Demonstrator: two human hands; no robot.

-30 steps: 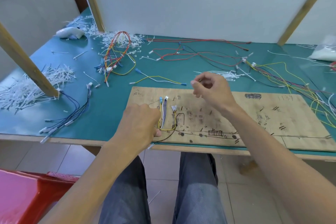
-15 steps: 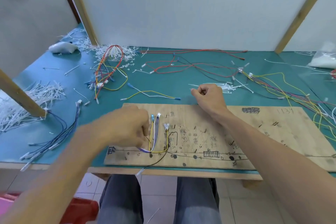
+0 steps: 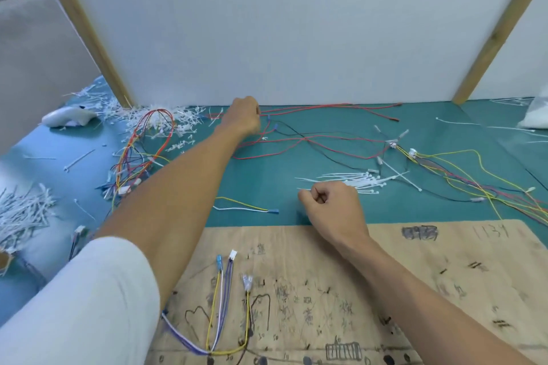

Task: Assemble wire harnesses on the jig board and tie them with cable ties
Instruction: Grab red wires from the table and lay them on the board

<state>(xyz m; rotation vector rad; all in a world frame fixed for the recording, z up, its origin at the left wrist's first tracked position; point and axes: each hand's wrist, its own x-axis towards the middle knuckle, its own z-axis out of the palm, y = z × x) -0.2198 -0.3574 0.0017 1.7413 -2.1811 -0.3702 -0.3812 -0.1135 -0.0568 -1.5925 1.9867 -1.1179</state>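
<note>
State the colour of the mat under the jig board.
Teal green mat, clearest in the head view.

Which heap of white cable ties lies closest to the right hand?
The small bundle of cable ties just beyond the right hand; the left-edge heap and the back-corner heap lie far to its left.

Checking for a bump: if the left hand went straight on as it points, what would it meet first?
Likely the red wires right at the left hand, perhaps touching them; just beyond stands the white panel.
</note>
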